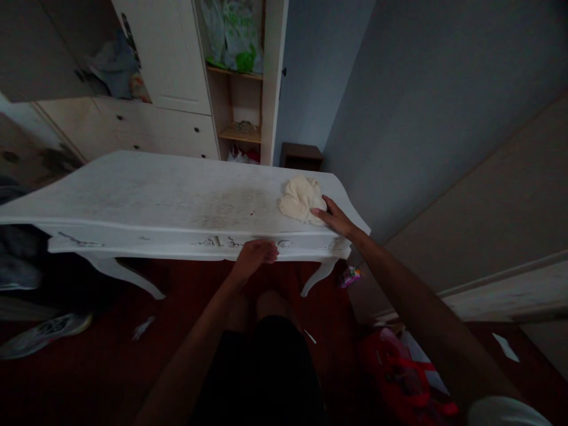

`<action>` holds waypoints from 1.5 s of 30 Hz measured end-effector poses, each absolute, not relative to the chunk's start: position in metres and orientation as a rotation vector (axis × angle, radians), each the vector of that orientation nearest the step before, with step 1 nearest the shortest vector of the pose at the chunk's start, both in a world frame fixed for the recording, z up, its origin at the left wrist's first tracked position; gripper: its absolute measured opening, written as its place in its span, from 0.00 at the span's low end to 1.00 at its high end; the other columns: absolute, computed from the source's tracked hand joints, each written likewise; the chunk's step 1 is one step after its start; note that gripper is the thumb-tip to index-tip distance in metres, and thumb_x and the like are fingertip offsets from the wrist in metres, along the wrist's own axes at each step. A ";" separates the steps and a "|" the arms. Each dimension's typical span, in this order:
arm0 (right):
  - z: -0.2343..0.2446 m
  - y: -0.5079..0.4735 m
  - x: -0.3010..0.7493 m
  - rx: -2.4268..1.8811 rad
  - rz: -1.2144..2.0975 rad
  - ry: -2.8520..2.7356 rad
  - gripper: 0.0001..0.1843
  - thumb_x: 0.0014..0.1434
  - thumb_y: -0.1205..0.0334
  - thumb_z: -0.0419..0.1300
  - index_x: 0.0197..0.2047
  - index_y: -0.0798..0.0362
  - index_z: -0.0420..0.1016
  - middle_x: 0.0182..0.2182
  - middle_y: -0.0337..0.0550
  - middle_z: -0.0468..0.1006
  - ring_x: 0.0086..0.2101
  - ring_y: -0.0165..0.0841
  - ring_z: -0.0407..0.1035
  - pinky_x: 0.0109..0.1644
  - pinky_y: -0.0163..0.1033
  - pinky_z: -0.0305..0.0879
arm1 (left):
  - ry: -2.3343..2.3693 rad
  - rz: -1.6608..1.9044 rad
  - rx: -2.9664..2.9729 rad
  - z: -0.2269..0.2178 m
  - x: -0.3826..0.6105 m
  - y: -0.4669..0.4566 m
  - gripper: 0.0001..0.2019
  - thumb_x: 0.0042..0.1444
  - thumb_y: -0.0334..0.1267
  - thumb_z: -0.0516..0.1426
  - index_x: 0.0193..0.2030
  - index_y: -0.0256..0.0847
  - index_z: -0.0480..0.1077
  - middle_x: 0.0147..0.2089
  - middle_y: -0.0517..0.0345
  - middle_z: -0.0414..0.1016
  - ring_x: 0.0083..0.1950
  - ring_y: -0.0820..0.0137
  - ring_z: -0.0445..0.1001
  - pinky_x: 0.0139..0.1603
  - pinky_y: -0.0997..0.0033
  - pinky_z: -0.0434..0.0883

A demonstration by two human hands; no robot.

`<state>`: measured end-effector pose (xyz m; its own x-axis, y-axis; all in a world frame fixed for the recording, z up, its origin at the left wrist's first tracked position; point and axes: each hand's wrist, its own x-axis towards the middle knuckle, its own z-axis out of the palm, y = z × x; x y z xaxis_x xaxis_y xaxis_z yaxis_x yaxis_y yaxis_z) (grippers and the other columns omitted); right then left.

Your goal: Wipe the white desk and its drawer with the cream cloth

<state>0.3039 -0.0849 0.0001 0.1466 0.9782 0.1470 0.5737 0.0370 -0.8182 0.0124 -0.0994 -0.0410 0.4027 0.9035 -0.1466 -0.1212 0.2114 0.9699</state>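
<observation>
A cream crumpled cloth point(299, 198) lies on the right end of a worn white table point(168, 189). My right hand point(335, 218) rests on the table top with its fingers stretched out and flat against the near side of the cloth. My left hand point(254, 256) is at the table's front edge, fingers curled in against the apron below the top. Nothing shows between its fingers. My legs are below, in dark shorts.
A white wardrobe point(177, 65) with open shelves and plastic bags point(231, 35) stands behind the table. A small brown stand point(302, 155) sits in the far corner. A shoe point(44, 334), paper scraps and a red bag point(399, 373) lie on the dark red floor.
</observation>
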 end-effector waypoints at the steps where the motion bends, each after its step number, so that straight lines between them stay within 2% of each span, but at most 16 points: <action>1: 0.001 -0.085 0.305 -1.632 0.659 -1.513 0.55 0.49 0.31 0.60 0.71 0.50 0.47 0.68 0.48 0.52 0.66 0.44 0.47 0.71 0.52 0.41 | 0.877 0.924 1.211 -0.028 0.000 -0.094 0.16 0.46 0.48 0.63 0.26 0.34 0.74 0.27 0.50 0.76 0.27 0.68 0.74 0.33 0.68 0.73; 3: 0.006 -0.083 0.306 -1.639 0.717 -1.477 0.56 0.50 0.29 0.58 0.72 0.50 0.43 0.68 0.48 0.51 0.66 0.45 0.48 0.71 0.52 0.44 | 0.908 1.084 1.386 -0.003 -0.024 -0.076 0.16 0.50 0.48 0.60 0.24 0.34 0.72 0.25 0.53 0.74 0.25 0.71 0.71 0.30 0.71 0.71; 7: 0.023 -0.071 0.305 -1.729 0.822 -1.397 0.59 0.51 0.27 0.53 0.73 0.51 0.35 0.68 0.52 0.52 0.61 0.48 0.59 0.64 0.54 0.58 | 1.139 1.350 1.598 0.021 -0.064 -0.018 0.12 0.52 0.41 0.56 0.23 0.35 0.69 0.22 0.57 0.71 0.23 0.75 0.68 0.28 0.75 0.67; 8: 0.028 -0.066 0.301 -1.765 0.784 -1.410 0.58 0.50 0.26 0.53 0.73 0.51 0.38 0.67 0.53 0.55 0.60 0.49 0.60 0.63 0.55 0.60 | 1.249 1.331 1.664 0.022 -0.072 -0.002 0.11 0.51 0.40 0.57 0.22 0.35 0.69 0.21 0.58 0.70 0.23 0.75 0.66 0.27 0.76 0.65; 11: 0.043 -0.052 0.280 -1.786 0.483 -1.567 0.51 0.48 0.27 0.58 0.65 0.51 0.58 0.58 0.56 0.67 0.56 0.52 0.65 0.61 0.58 0.60 | 1.377 1.298 1.622 0.018 -0.087 0.033 0.10 0.49 0.37 0.57 0.22 0.35 0.68 0.20 0.59 0.68 0.22 0.75 0.65 0.26 0.76 0.65; 13: 0.048 -0.044 0.262 -1.739 0.286 -1.663 0.47 0.46 0.29 0.60 0.60 0.53 0.64 0.55 0.57 0.70 0.54 0.52 0.65 0.61 0.58 0.60 | 1.319 1.336 1.414 0.014 -0.092 0.045 0.08 0.49 0.36 0.56 0.23 0.34 0.68 0.21 0.59 0.69 0.22 0.75 0.66 0.25 0.74 0.67; 15: 0.047 -0.037 0.247 -1.744 0.210 -1.722 0.51 0.43 0.30 0.63 0.62 0.56 0.62 0.58 0.59 0.66 0.58 0.53 0.60 0.63 0.58 0.56 | 1.250 1.364 1.284 0.012 -0.093 0.049 0.07 0.49 0.35 0.55 0.25 0.34 0.68 0.23 0.58 0.69 0.22 0.75 0.67 0.24 0.73 0.69; 17: 0.043 -0.033 0.237 -1.825 0.217 -1.765 0.60 0.38 0.32 0.67 0.66 0.59 0.55 0.63 0.62 0.58 0.62 0.55 0.54 0.66 0.58 0.52 | 1.215 1.368 1.283 0.011 -0.093 0.050 0.07 0.49 0.35 0.55 0.26 0.33 0.68 0.23 0.57 0.70 0.22 0.75 0.67 0.23 0.74 0.68; 19: 0.038 -0.030 0.231 -1.930 0.220 -1.794 0.65 0.35 0.34 0.69 0.68 0.61 0.51 0.65 0.64 0.54 0.63 0.57 0.52 0.66 0.58 0.51 | 1.185 1.374 1.283 0.011 -0.093 0.049 0.08 0.50 0.35 0.56 0.25 0.32 0.68 0.23 0.57 0.70 0.21 0.75 0.67 0.23 0.75 0.68; 21: 0.035 -0.029 0.228 -2.038 0.178 -1.790 0.61 0.38 0.37 0.68 0.68 0.60 0.51 0.63 0.65 0.58 0.60 0.57 0.56 0.63 0.58 0.55 | 1.148 1.396 1.251 0.010 -0.095 0.049 0.08 0.50 0.35 0.56 0.25 0.32 0.68 0.23 0.57 0.70 0.22 0.75 0.68 0.23 0.75 0.68; 24: 0.036 -0.032 0.223 -2.137 0.057 -1.752 0.44 0.47 0.46 0.65 0.63 0.58 0.60 0.55 0.60 0.69 0.53 0.52 0.66 0.56 0.55 0.63 | 1.082 1.432 1.218 0.009 -0.096 0.051 0.08 0.49 0.36 0.57 0.24 0.33 0.68 0.23 0.57 0.70 0.22 0.75 0.68 0.23 0.75 0.69; 26: 0.038 -0.040 0.219 -2.116 -0.011 -1.733 0.37 0.49 0.51 0.63 0.60 0.55 0.63 0.51 0.55 0.73 0.49 0.49 0.69 0.52 0.52 0.66 | 1.055 1.446 1.207 0.008 -0.097 0.052 0.08 0.49 0.36 0.57 0.24 0.33 0.68 0.23 0.57 0.70 0.22 0.75 0.68 0.22 0.74 0.70; 32: 0.023 -0.109 0.204 -1.683 -0.111 -1.782 0.35 0.50 0.58 0.61 0.61 0.52 0.63 0.51 0.49 0.73 0.50 0.42 0.69 0.55 0.47 0.65 | 1.046 1.449 1.177 0.008 -0.098 0.052 0.07 0.49 0.37 0.57 0.25 0.35 0.68 0.24 0.57 0.71 0.22 0.74 0.69 0.23 0.74 0.70; 37: -0.035 -0.187 0.210 -1.619 -0.113 -1.746 0.31 0.50 0.61 0.60 0.58 0.54 0.66 0.51 0.50 0.72 0.51 0.41 0.67 0.56 0.46 0.64 | 1.042 1.469 1.164 0.008 -0.096 0.051 0.07 0.48 0.36 0.57 0.24 0.35 0.69 0.23 0.56 0.71 0.21 0.74 0.69 0.21 0.74 0.70; 41: -0.075 -0.209 0.230 -1.745 -0.001 -1.191 0.28 0.49 0.57 0.61 0.53 0.57 0.69 0.44 0.50 0.76 0.42 0.41 0.71 0.49 0.47 0.68 | 1.071 1.495 1.165 0.009 -0.093 0.051 0.07 0.48 0.35 0.57 0.22 0.35 0.69 0.23 0.56 0.71 0.21 0.73 0.69 0.21 0.74 0.69; 45: -0.083 -0.194 0.233 -1.655 0.045 -0.734 0.25 0.48 0.56 0.62 0.49 0.58 0.69 0.40 0.50 0.76 0.37 0.38 0.71 0.44 0.43 0.69 | 1.115 1.495 1.143 0.011 -0.091 0.050 0.07 0.49 0.33 0.56 0.21 0.38 0.68 0.23 0.57 0.70 0.21 0.73 0.68 0.22 0.74 0.69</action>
